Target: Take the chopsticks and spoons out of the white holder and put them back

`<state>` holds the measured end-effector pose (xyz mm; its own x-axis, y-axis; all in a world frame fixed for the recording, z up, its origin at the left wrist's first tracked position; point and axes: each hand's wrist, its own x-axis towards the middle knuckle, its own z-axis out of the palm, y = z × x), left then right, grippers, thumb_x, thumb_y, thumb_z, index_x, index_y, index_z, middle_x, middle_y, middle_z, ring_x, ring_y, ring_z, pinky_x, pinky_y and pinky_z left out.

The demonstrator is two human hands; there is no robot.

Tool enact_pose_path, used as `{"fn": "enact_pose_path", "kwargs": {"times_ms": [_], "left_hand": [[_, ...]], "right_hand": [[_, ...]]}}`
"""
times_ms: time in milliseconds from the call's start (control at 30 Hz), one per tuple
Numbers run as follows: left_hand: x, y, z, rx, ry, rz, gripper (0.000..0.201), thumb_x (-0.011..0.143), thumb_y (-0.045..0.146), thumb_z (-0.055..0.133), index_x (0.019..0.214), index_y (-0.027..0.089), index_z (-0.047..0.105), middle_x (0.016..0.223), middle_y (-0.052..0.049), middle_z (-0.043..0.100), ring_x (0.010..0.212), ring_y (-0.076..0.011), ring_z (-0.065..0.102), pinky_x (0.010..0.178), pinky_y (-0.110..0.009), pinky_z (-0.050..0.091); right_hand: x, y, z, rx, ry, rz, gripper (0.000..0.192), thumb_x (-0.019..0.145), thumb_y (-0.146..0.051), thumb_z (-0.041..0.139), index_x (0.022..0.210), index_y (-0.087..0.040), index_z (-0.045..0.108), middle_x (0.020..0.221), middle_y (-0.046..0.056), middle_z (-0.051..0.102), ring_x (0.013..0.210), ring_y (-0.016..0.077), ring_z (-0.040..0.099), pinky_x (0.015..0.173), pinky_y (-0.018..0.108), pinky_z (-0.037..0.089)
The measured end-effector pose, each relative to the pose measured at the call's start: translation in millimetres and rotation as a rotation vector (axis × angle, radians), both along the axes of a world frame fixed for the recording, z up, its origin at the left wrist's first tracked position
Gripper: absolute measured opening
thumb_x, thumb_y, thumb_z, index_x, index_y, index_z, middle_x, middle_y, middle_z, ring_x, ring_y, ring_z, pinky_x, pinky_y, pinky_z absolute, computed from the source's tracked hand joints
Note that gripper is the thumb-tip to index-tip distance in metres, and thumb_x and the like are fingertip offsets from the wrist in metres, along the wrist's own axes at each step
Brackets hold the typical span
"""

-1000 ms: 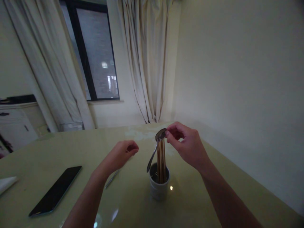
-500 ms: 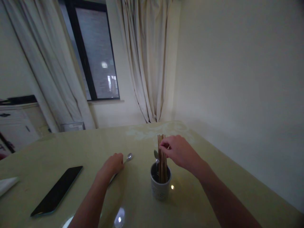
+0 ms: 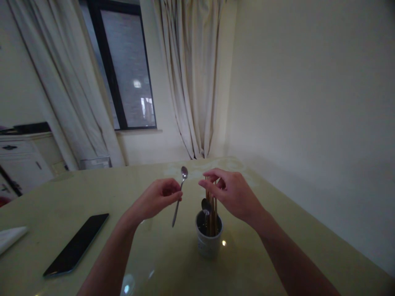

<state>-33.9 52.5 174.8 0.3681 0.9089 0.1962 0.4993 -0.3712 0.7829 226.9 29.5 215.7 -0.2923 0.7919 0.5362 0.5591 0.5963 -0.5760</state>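
My left hand (image 3: 161,197) pinches a long-handled metal spoon (image 3: 184,172) by the middle of its handle. The spoon is raised above the table, bowl up and handle end down. To its right stands a light-coloured patterned cup (image 3: 209,246) with several wooden chopsticks (image 3: 211,222) upright in it. Another spoon (image 3: 206,204), its bowl dark, leans in the same cup. At the chopsticks' tops is my right hand (image 3: 232,191), thumb and forefinger apart. Its fingers overlap the tops, and whether they touch them is hard to make out.
On the glossy greenish table (image 3: 166,263), a dark phone (image 3: 77,245) lies to the left, with a white object (image 3: 12,237) at the far left edge. A wall (image 3: 308,123) runs along the right side. Curtains (image 3: 193,82) and a window (image 3: 128,65) are behind.
My left hand has lifted the spoon off the table and moved it right, towards the cup. My right hand's thumb and forefinger have spread apart at the chopsticks.
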Motion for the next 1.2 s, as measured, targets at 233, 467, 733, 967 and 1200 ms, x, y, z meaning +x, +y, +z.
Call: {"fn": "enact_pose_path", "kwargs": {"times_ms": [233, 467, 733, 967, 1200], "left_hand": [[41, -34, 21.8, 0.171, -0.125, -0.134, 0.021, 0.094, 0.039, 0.073, 0.089, 0.019, 0.071, 0.078, 0.003, 0.069, 0.067, -0.0096, 0.057, 0.061, -0.022, 0.043], [39, -21, 15.2, 0.205, -0.105, -0.090, 0.030, 0.101, 0.045, 0.059, 0.094, 0.020, 0.074, 0.083, -0.001, 0.073, 0.070, -0.0135, 0.064, 0.065, -0.025, 0.049], [-41, 37, -65.3, 0.031, 0.849, 0.552, 0.024, 0.099, 0.025, 0.054, 0.115, 0.019, 0.071, 0.126, -0.016, 0.072, 0.119, -0.0296, 0.069, 0.099, -0.040, 0.050], [-58, 43, -115.2, -0.073, 0.855, 0.575, 0.035, 0.097, 0.019, 0.050, 0.127, 0.016, 0.067, 0.129, -0.021, 0.071, 0.122, -0.0336, 0.068, 0.098, -0.042, 0.051], [-51, 55, -107.5, -0.009, 0.694, 0.573, 0.033, 0.091, 0.018, 0.058, 0.122, 0.012, 0.066, 0.120, -0.018, 0.073, 0.115, -0.0282, 0.071, 0.100, -0.036, 0.052]], "right_hand": [[1, -7, 0.6, -0.050, 0.289, 0.105, 0.017, 0.100, -0.032, 0.066, 0.094, -0.020, 0.076, 0.077, 0.001, 0.077, 0.064, 0.0158, 0.073, 0.060, 0.026, 0.054], [13, -9, 8.2, -0.014, 0.326, 0.100, 0.016, 0.095, -0.033, 0.070, 0.097, -0.019, 0.078, 0.086, 0.005, 0.080, 0.068, 0.0173, 0.072, 0.061, 0.028, 0.058], [36, -1, 15.6, -0.028, 0.106, 0.013, 0.014, 0.093, -0.027, 0.068, 0.089, -0.020, 0.079, 0.075, 0.002, 0.077, 0.066, 0.0164, 0.071, 0.060, 0.027, 0.053], [30, 4, 8.6, -0.178, -0.143, -0.031, 0.020, 0.093, -0.014, 0.064, 0.111, -0.021, 0.070, 0.077, 0.001, 0.079, 0.057, 0.0148, 0.071, 0.057, 0.024, 0.047], [36, 7, 4.3, -0.177, -0.298, -0.046, 0.013, 0.097, -0.016, 0.060, 0.101, -0.022, 0.071, 0.073, 0.000, 0.079, 0.056, 0.0142, 0.069, 0.056, 0.024, 0.042]]}}
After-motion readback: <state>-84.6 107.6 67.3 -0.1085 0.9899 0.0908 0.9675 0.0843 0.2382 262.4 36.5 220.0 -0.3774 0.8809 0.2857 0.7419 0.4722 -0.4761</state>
